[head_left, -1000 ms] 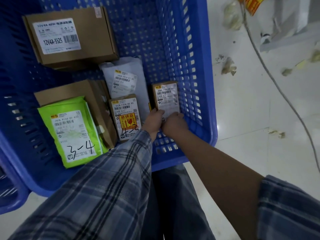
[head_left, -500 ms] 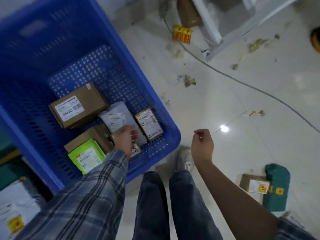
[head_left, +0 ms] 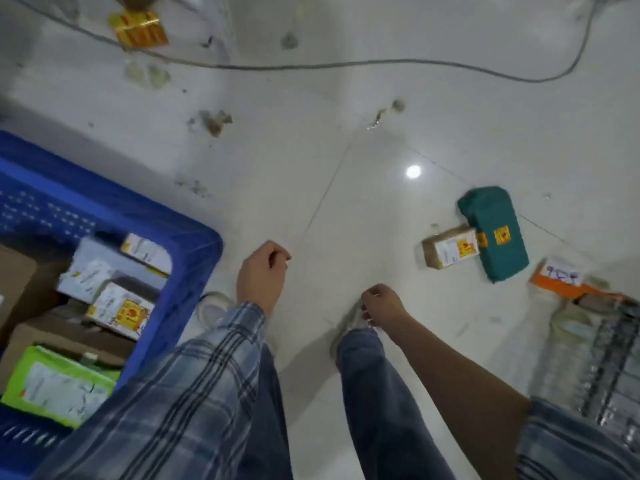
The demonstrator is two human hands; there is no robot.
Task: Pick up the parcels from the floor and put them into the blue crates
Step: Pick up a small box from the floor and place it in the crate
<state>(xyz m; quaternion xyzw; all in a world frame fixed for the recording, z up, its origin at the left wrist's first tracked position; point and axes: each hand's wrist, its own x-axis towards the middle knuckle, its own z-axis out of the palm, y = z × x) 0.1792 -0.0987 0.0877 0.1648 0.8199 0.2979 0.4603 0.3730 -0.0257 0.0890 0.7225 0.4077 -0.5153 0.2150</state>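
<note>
Hands: left hand (head_left: 261, 271) and right hand (head_left: 381, 303) hang loosely curled, holding nothing
Landmark: blue crate (head_left: 194, 244), already holding parcels
Next parcels: small brown box (head_left: 450, 251) touching green parcel (head_left: 493, 232), well right of the crate
Axis: green parcel's long side runs away from the person, tilted leftward
Advice: step right; grasp it across the short sides

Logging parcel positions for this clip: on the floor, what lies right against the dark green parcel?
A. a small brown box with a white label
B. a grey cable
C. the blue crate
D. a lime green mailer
A: the small brown box lies against the dark green parcel on the floor; the blue crate stands far off.
</note>
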